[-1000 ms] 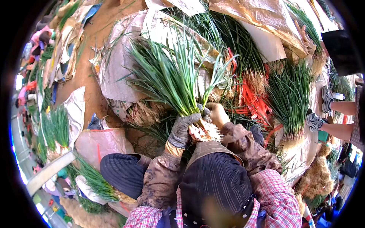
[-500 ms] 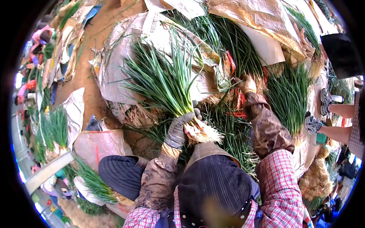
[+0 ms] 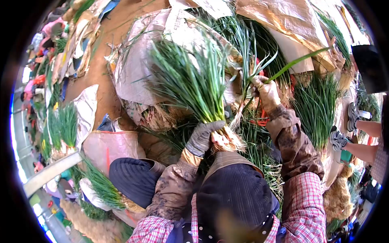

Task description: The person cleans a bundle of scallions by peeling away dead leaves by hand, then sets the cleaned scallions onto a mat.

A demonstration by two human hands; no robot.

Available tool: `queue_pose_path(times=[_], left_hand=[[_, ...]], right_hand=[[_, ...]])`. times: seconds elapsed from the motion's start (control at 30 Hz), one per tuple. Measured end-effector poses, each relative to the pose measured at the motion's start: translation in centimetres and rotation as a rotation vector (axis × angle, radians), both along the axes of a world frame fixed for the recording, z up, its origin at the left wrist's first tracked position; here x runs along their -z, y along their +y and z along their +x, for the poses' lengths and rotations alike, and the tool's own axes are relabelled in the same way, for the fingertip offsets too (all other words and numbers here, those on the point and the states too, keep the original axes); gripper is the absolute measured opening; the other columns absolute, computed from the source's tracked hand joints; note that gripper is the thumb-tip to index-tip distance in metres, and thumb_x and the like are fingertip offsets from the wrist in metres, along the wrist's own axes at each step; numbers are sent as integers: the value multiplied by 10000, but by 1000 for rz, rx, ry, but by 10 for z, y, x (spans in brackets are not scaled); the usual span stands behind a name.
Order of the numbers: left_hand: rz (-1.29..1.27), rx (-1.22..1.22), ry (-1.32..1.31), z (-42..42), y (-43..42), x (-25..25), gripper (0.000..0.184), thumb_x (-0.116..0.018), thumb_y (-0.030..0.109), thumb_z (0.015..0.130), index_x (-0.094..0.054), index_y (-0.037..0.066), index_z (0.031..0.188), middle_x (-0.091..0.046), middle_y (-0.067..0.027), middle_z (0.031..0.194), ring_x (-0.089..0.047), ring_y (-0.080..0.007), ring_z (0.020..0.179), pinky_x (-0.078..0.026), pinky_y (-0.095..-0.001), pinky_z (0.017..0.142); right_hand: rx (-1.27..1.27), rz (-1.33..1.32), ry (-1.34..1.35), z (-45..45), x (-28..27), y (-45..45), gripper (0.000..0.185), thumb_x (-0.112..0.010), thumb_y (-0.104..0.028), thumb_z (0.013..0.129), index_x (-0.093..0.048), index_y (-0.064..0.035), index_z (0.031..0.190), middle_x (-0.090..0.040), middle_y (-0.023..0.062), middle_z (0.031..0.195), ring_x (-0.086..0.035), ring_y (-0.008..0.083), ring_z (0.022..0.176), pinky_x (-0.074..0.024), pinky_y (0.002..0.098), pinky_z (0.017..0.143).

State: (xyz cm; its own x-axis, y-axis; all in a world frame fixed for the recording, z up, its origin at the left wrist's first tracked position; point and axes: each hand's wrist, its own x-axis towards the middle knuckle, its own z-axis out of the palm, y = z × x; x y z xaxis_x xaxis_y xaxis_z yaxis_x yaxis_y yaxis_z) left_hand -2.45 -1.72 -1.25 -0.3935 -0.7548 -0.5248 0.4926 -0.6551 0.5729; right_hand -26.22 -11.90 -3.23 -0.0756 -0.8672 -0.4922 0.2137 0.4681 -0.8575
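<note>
My left hand [image 3: 206, 135], in a grey glove, is closed round a thick bunch of green onions [image 3: 198, 89]. The leaves fan up and away from me, and the pale roots [image 3: 229, 141] poke out past the fist. To the right, my right hand [image 3: 265, 91] pinches a few loose green onion stalks [image 3: 248, 60], whose leaves point upward and whose pale lower ends hang beside the bunch. One long broad leaf [image 3: 300, 62] sticks out to the right of that hand. Under both hands lies a loose heap of green onions [image 3: 259, 150].
Whitish woven sacks [image 3: 139, 60] and a tan sack [image 3: 283, 24] partly cover more onions ahead. Another upright bunch [image 3: 318, 105] stands at right, near a person's shoes [image 3: 338, 137]. A pale bar [image 3: 52, 174] crosses the lower left, beside a pinkish sack [image 3: 111, 148].
My right hand has come up from the red ties and now holds loose stalks upright near the bunch. The left-hand bunch has shifted slightly right in view.
</note>
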Motion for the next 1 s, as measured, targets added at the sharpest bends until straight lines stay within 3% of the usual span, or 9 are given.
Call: queue_pose_path(times=[0.07,0.17,0.27,0.43,0.6,0.8,0.87,0.9,1.0], left_hand=[[39,3,86,-7,-2,-19,465,-717,137,731,-557,-42,1130,-633,-106,883,-637,-168,606,-536,-217,538],[-18,-125,-45,-11,1,-7,479,-741,143,722,-563,-33,1130,-640,-95,862,-641,-165,616,-541,-226,543],[24,-28,14,0,3,0,375,-708,84,766,-598,8,1116,-647,-74,1011,-628,-161,794,-516,-258,688],[1,-53,64,2,2,-2,363,-704,73,775,-597,4,1115,-649,-69,983,-628,-135,784,-523,-233,668],[-18,-36,-35,5,2,2,449,-734,119,743,-557,-50,1119,-642,-107,966,-648,-171,697,-551,-240,583],[-47,-81,-58,6,5,12,409,-704,100,771,-551,-39,1125,-634,-146,1056,-641,-208,899,-544,-296,766],[-92,-153,-2,1,4,14,367,-672,75,801,-549,-41,1127,-646,-156,1023,-644,-212,916,-539,-315,783],[-41,-158,85,3,2,4,376,-670,70,801,-539,-48,1133,-630,-186,1073,-618,-267,1005,-507,-380,890],[45,-103,127,9,2,8,431,-706,121,773,-536,-32,1138,-616,-189,1101,-629,-295,992,-538,-388,836]], right_hand=[[-77,52,39,16,5,11,192,-685,-199,853,-655,-18,913,-637,30,732,-558,87,552,-442,211,464],[-138,94,66,44,-13,27,176,-678,-187,859,-659,-21,915,-642,30,713,-565,91,577,-452,223,505],[-188,61,-46,48,6,47,159,-687,-176,853,-664,-28,905,-641,17,710,-560,81,585,-439,220,514],[-58,175,66,39,2,61,139,-667,-191,868,-665,-55,895,-650,4,734,-570,79,582,-451,210,519],[-347,156,180,41,2,76,535,-672,-394,845,-559,31,1151,-636,109,1024,-613,158,861,-501,257,748],[-178,203,-173,61,16,72,327,-662,-214,871,-585,7,1100,-665,98,969,-631,165,861,-516,289,754],[-31,172,-132,55,23,72,291,-641,-199,885,-592,0,1091,-669,97,955,-639,170,845,-527,293,734],[43,154,-110,54,21,70,273,-630,-192,892,-595,-4,1087,-671,96,947,-643,173,837,-533,296,724],[43,285,-155,57,5,61,245,-596,-205,912,-599,-22,1076,-672,91,913,-654,171,805,-553,275,648]])
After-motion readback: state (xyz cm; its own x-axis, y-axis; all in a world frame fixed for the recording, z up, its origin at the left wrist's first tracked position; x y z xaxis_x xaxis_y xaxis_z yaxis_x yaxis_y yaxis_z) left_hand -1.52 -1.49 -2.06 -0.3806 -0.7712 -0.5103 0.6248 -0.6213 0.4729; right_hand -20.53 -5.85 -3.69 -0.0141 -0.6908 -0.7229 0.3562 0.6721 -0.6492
